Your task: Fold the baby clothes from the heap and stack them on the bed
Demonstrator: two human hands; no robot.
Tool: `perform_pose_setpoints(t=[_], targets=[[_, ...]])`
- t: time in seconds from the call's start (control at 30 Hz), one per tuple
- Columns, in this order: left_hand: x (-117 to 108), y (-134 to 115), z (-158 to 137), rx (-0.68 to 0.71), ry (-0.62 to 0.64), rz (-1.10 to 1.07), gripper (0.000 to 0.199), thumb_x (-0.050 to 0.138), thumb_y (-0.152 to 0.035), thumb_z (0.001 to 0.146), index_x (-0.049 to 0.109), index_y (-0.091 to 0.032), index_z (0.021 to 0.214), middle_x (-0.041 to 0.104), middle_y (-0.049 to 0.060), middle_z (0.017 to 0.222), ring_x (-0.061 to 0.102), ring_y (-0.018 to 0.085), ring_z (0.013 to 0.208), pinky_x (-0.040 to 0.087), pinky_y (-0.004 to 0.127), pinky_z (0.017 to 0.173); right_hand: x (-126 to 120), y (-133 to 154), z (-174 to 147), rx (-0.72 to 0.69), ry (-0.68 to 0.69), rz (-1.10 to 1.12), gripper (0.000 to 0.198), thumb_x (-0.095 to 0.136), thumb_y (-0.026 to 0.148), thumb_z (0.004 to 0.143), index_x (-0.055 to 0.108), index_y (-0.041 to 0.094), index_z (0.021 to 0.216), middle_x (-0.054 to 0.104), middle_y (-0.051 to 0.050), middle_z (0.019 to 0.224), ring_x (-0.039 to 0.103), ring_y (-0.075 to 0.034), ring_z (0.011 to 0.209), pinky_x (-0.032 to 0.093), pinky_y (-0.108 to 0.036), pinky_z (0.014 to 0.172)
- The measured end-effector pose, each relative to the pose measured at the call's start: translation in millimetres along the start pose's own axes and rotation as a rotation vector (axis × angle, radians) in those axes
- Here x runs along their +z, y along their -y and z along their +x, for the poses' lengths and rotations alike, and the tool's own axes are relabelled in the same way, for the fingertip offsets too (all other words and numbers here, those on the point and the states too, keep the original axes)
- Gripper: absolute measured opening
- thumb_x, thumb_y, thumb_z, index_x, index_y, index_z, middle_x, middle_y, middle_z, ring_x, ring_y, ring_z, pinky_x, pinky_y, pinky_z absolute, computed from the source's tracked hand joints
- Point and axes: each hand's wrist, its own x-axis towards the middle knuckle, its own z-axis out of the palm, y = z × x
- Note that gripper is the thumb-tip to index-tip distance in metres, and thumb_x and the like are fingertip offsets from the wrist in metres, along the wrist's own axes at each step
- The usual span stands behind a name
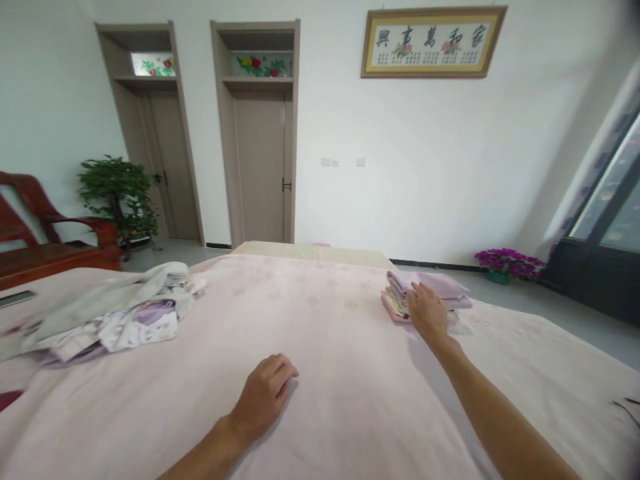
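Observation:
My right hand (429, 312) rests against the near side of a stack of folded clothes, its fingers lying on the light purple folded cloth (440, 288) on top. Under that cloth, pink and cream folded layers (393, 308) stick out at the left. Nearer to me, my left hand (267, 390) lies on the pale pink bedsheet (325, 413) with its fingers loosely curled and nothing visible in them. Off to the left is a loose heap of clothes: a grey garment (107, 300) above a white patterned one (143, 331), with some purple cloth among them.
A phone-like dark flat object (17, 299) lies at the far left edge. Beyond the sheet stand a wooden bench (55, 233), a green potted plant (117, 193) and purple flowers (510, 262). Dark thin items (631, 405) show at the right edge.

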Motion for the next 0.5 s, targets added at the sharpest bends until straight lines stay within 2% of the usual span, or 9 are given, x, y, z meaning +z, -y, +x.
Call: perform_pose_setpoints(t=[0.07, 0.1, 0.13, 0.23, 0.3, 0.4, 0.5], targets=[[-1.1, -0.4, -0.6, -0.031, -0.008, 0.000, 0.024, 0.050, -0.002, 0.083, 0.062, -0.021, 0.091, 0.063, 0.003, 0.091, 0.057, 0.018, 0.087, 0.046, 0.032, 0.080, 4.4, 20.2, -26.4, -0.138, -0.062, 0.102, 0.042, 0.032, 0.030, 0.097, 0.052, 0.019, 0.131, 0.050, -0.014, 0.139, 0.044, -0.028, 0.130, 0.035, -0.049, 0.106], [-1.7, -0.7, -1.0, -0.043, -0.012, -0.002, 0.024, 0.051, -0.002, 0.082, 0.062, -0.021, 0.090, 0.064, 0.002, 0.091, 0.057, 0.018, 0.088, 0.046, 0.032, 0.081, 8.2, 31.1, -43.6, -0.230, -0.034, 0.168, 0.042, 0.033, 0.032, 0.096, 0.053, 0.021, 0.131, 0.052, -0.012, 0.139, 0.044, -0.026, 0.131, 0.036, -0.048, 0.107], [-2.2, -1.1, -1.3, -0.055, -0.019, -0.003, 0.024, 0.051, -0.002, 0.081, 0.063, -0.021, 0.090, 0.064, 0.002, 0.091, 0.057, 0.018, 0.088, 0.045, 0.032, 0.081, 12.4, 41.8, -62.8, -0.308, 0.066, 0.219, 0.041, 0.036, 0.034, 0.095, 0.055, 0.021, 0.129, 0.054, -0.011, 0.137, 0.046, -0.025, 0.130, 0.038, -0.046, 0.107], [-4.1, -1.3, -2.2, -0.104, -0.059, -0.014, 0.028, 0.051, 0.000, 0.077, 0.064, -0.021, 0.088, 0.065, 0.002, 0.090, 0.058, 0.018, 0.088, 0.045, 0.032, 0.081, 23.3, 69.2, -122.8, -0.367, 0.406, 0.224, 0.048, 0.036, 0.043, 0.094, 0.054, 0.022, 0.133, 0.056, -0.011, 0.136, 0.052, -0.025, 0.125, 0.042, -0.043, 0.105], [-6.1, 3.1, -3.0, -0.161, -0.116, -0.032, 0.030, 0.049, 0.002, 0.076, 0.064, -0.021, 0.088, 0.065, 0.001, 0.090, 0.059, 0.018, 0.089, 0.045, 0.032, 0.082, 26.2, 81.4, -154.7, -0.402, 0.520, 0.162, 0.052, 0.036, 0.046, 0.094, 0.055, 0.020, 0.134, 0.054, -0.011, 0.139, 0.049, -0.027, 0.129, 0.040, -0.045, 0.108], [-14.7, 24.5, -5.5, -0.275, -0.218, -0.038, 0.033, 0.049, 0.000, 0.075, 0.065, -0.022, 0.093, 0.066, 0.003, 0.095, 0.060, 0.019, 0.095, 0.045, 0.033, 0.088, 23.4, 90.8, -180.6, -0.411, 0.484, 0.079, 0.056, 0.036, 0.048, 0.094, 0.050, 0.020, 0.140, 0.046, -0.008, 0.147, 0.038, -0.028, 0.138, 0.031, -0.048, 0.114], [-36.5, 63.7, -9.6, -0.441, -0.309, 0.094, 0.034, 0.049, -0.003, 0.077, 0.066, -0.022, 0.099, 0.064, 0.004, 0.103, 0.060, 0.019, 0.101, 0.045, 0.033, 0.093, 17.5, 94.8, -185.8, -0.406, 0.440, 0.061, 0.054, 0.035, 0.047, 0.095, 0.049, 0.021, 0.140, 0.044, -0.006, 0.148, 0.036, -0.027, 0.139, 0.027, -0.048, 0.116]])
